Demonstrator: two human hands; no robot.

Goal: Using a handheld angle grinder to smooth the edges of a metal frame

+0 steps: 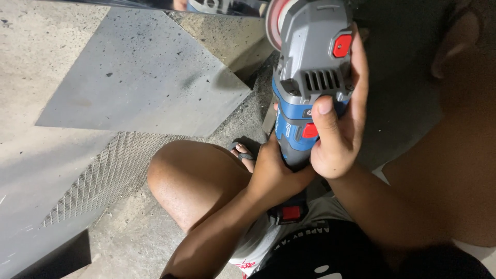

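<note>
I hold a blue and grey cordless angle grinder [310, 72] upright in front of me, its reddish disc [276, 18] at the top of the view. My left hand [274, 173] wraps the blue body from below and the left. My right hand [338, 129] grips the body from the right, thumb resting just under the grey vented head, fingers running up past the red button. A red-latched battery end [290, 213] shows under my left wrist. I am crouched, with my bare left knee [191, 175] below the tool.
A flat grey metal sheet [139, 77] lies on the speckled concrete floor [31, 62] at upper left. A strip of wire mesh [103, 175] lies beside it. A sandalled foot [243, 154] shows by the knee. My right leg [454, 144] fills the right side.
</note>
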